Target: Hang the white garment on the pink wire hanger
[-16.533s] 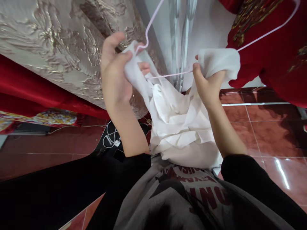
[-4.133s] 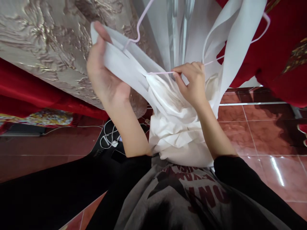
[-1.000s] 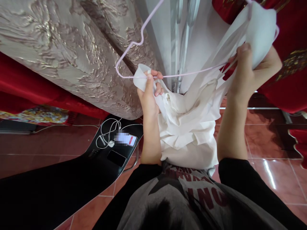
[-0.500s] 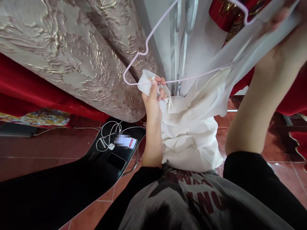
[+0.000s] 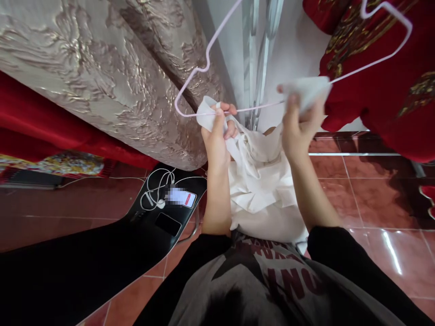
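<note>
A thin pale pink hanger (image 5: 208, 50) spans the upper middle, its lower bar running from left to right. My left hand (image 5: 217, 127) is closed at the bar's left part, pinching the edge of a white garment (image 5: 260, 190) against it. Farther right along the bar, my right hand (image 5: 301, 122) is smeared by motion, with its fingers closed on a white flap of the same garment. Below both hands the cloth hangs in loose folds down to my shirt. The garment's exact kind is not plain.
Pale embossed fabric (image 5: 78, 63) hangs at left, red cloth with gold decoration (image 5: 377, 72) at right. A black chair (image 5: 102, 253) at lower left bears a lit phone (image 5: 180, 196), a dark phone (image 5: 168, 224) and a white cable (image 5: 148, 181). Metal bars (image 5: 261, 54) stand ahead.
My right hand has come down and left from the upper right, bringing the white cloth to the hanger's bar. The hanger's right end now shows. My left hand has barely moved.
</note>
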`<state>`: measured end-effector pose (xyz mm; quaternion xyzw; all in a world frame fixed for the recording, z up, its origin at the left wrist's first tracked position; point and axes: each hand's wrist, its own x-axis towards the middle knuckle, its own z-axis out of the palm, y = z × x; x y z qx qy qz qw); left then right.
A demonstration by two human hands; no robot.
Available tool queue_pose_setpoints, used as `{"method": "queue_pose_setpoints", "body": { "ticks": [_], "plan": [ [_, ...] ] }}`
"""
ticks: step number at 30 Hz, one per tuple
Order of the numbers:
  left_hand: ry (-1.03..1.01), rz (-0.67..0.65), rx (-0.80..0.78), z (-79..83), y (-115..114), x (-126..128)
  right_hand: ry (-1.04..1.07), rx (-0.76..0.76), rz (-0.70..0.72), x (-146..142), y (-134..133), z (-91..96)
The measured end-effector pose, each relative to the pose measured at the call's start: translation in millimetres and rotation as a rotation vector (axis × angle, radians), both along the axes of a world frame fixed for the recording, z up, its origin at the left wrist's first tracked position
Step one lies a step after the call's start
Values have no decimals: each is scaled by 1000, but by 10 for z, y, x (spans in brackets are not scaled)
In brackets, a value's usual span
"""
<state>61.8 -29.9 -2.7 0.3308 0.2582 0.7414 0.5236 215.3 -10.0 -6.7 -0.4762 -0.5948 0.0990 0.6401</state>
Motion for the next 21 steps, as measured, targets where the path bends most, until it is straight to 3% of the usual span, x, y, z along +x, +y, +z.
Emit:
{"method": "queue_pose_setpoints", "body": {
  "ticks": [5, 9, 12, 18, 21],
  "plan": [
    [32, -78, 9, -21, -17, -117, -61, 19, 21, -22, 26, -48],
    [41, 41, -169, 61, -42, -368, -74, -62, -27, 137, 100, -72],
    [56, 74, -167, 201, -27, -605, -101, -82, -21, 200, 120, -98],
    [593, 198, -103, 484, 28, -915, -114, -75, -5, 81, 47, -67],
    [597, 312, -60, 596, -46, -999, -102, -93, 0, 28, 17, -54]
  ]
}}
